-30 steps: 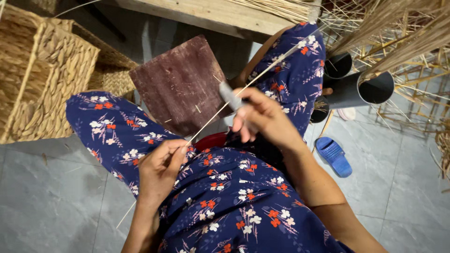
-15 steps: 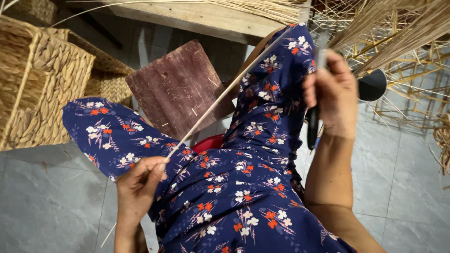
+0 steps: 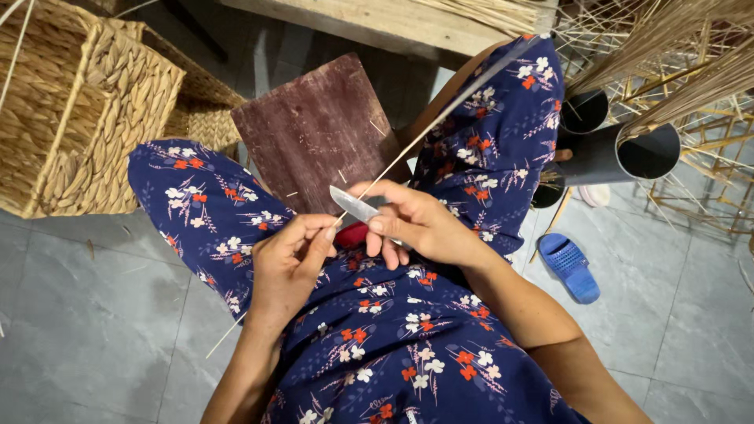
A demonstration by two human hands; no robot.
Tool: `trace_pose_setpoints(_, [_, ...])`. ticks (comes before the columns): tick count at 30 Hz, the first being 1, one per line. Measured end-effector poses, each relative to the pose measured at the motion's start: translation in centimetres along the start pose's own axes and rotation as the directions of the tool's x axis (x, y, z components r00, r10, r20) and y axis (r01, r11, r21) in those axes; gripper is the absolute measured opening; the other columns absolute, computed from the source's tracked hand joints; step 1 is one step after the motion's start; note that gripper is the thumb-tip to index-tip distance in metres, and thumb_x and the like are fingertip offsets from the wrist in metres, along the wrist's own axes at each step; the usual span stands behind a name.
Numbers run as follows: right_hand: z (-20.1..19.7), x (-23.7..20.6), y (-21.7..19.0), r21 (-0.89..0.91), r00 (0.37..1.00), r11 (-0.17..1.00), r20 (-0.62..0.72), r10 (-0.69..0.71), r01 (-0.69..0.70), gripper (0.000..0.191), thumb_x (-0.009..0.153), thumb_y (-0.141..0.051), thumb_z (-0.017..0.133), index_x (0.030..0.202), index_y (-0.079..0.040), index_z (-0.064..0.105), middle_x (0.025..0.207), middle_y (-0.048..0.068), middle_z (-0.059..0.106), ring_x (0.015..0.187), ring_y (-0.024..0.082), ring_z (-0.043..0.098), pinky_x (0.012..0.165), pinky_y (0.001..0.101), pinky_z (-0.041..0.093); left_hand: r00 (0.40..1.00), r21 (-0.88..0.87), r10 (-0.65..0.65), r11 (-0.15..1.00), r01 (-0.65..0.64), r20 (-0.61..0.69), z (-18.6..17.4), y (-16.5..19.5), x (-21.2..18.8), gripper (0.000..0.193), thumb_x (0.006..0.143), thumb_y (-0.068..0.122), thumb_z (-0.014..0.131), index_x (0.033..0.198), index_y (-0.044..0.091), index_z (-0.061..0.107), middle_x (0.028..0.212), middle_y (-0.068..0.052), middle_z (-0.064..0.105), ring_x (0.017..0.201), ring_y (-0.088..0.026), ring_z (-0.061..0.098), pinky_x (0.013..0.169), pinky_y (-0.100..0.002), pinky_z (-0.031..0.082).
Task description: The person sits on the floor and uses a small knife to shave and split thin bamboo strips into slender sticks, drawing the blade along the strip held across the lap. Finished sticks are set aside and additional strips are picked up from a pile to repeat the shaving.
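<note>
Clamps the knife (image 3: 353,206) in the right hand (image 3: 428,228), fingers curled tight over the handle, short pale blade pointing toward the left hand (image 3: 290,263). Pinches the thin cane strip (image 3: 440,126) between left thumb and fingertips, closed firmly on it, just beside the blade tip.

Sits low over grey floor tiles (image 3: 78,330), with floral trousers (image 3: 377,345) filling the lower middle of the view. Keeps a woven basket (image 3: 86,118) at the left knee, a dark red board (image 3: 322,133) between the knees, and dark pipes (image 3: 620,149) stuffed with reeds beyond the right knee. Leaves a blue sandal (image 3: 572,265) on the tiles to the right.

Runs the strip slantwise from below the left wrist, through the pinch, across the blade, then up past the right knee toward the wooden bench (image 3: 393,23).

Has brought the right hand back down: half a second ago raised high by the right knee, well apart from the left hand; now low over the lap and almost touching it. Has lifted the left hand slightly to meet it. Sets the blade against the strip again at the pinch. Reads, as a judgement, like one pass along the strip finished and the knife returned to its starting point for more of the same work.
</note>
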State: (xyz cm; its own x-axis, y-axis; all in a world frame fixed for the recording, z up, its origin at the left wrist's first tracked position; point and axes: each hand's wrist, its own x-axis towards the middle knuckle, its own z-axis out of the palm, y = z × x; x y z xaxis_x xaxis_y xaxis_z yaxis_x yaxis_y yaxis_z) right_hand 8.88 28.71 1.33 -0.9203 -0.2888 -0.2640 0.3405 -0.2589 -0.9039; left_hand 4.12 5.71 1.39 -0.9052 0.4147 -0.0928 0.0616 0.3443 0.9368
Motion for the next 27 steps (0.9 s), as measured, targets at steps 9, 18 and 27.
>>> trace_pose_setpoints(9, [-3.5, -1.0, 0.0, 0.086, 0.977, 0.994, -0.209, -0.044, 0.063, 0.04, 0.103, -0.013, 0.056, 0.142, -0.006, 0.051, 0.082, 0.011, 0.072, 0.057, 0.013, 0.066, 0.047, 0.023, 0.048, 0.999, 0.002, 0.032, 0.999, -0.032, -0.007, -1.2, -1.4, -1.2, 0.013, 0.098, 0.005, 0.068, 0.109, 0.003, 0.074, 0.08, 0.001, 0.071, 0.071, -0.003, 0.066, 0.063, -0.018, 0.053])
trace_pose_setpoints(18, [-9.6, -4.5, -0.8, 0.067, 0.852, 0.953, -0.47, -0.23, 0.295, 0.036, 0.104, -0.008, 0.059, 0.14, -0.004, 0.054, 0.083, 0.014, 0.07, 0.056, 0.016, 0.062, 0.049, 0.027, 0.049, 1.0, 0.004, 0.003, 1.0, -0.003, -0.006, -3.5, -3.1, -2.7, 0.016, 0.096, 0.004, 0.069, 0.111, 0.004, 0.074, 0.082, 0.001, 0.074, 0.072, -0.003, 0.067, 0.063, -0.018, 0.051])
trace_pose_setpoints(27, [-12.8, -7.4, -1.8, -0.053, 0.643, 0.865, -0.647, -0.411, 0.499, 0.036, 0.111, -0.006, 0.063, 0.146, 0.002, 0.056, 0.088, 0.015, 0.069, 0.059, 0.016, 0.06, 0.052, 0.0255, 0.047, 1.0, 0.021, 0.002, 1.0, -0.002, -0.013, -4.9, -2.8, -3.0, 0.016, 0.097, 0.005, 0.068, 0.112, 0.006, 0.074, 0.08, 0.001, 0.073, 0.067, -0.003, 0.062, 0.06, -0.019, 0.048])
